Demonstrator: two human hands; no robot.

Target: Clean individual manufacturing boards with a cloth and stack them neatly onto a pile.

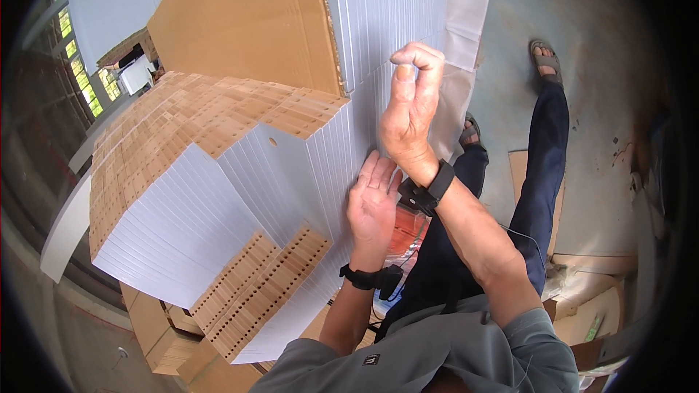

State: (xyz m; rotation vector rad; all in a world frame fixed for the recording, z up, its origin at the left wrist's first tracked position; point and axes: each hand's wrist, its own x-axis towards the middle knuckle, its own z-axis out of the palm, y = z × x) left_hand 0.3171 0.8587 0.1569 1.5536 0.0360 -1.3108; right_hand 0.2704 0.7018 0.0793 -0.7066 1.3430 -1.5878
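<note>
My left hand lies open against the side of a stack of white-faced boards, its fingers stretched up together. Wood-coloured edges with rows of drilled holes show along the stack's top and its lower steps. Above and to the right, my right hand is raised beside a taller row of upright white panels. Its fingers are bent over, with the thumb apart from them and nothing visible between. Whether the right fingertips touch the panels I cannot tell. Both wrists wear black straps with small devices.
A large brown cardboard sheet stands upright behind the stack. Cardboard boxes sit beneath the boards at the lower left. Pale sheeting hangs beside the panels. My sandalled feet stand on the grey floor, where flat cardboard lies.
</note>
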